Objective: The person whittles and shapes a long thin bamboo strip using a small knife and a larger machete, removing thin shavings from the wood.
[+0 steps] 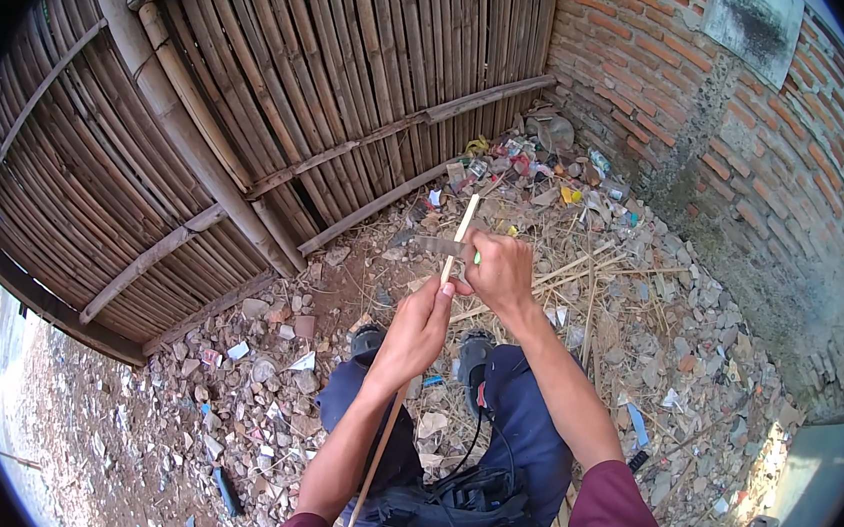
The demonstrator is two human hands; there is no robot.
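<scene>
My left hand (pixel 421 326) is closed around a long, thin bamboo strip (pixel 467 217), pale at its upper end and running back past my left forearm toward my lap. In my right hand (pixel 502 271) is a knife (pixel 437 246), gripped by a handle that shows a bit of bright green. Its grey blade points left and lies across the pale part of the strip, just above my left fingers. Both hands are close together in front of my knees. Most of the knife's handle is hidden by my right fingers.
Split bamboo pieces (pixel 582 268) lie on the rubble ground to the right. A bamboo slat wall (pixel 358 77) rises at the left, a brick wall (pixel 649 73) at the right. Colourful litter (pixel 536 168) fills the corner between them. My shoes (pixel 475 354) stand on stony ground.
</scene>
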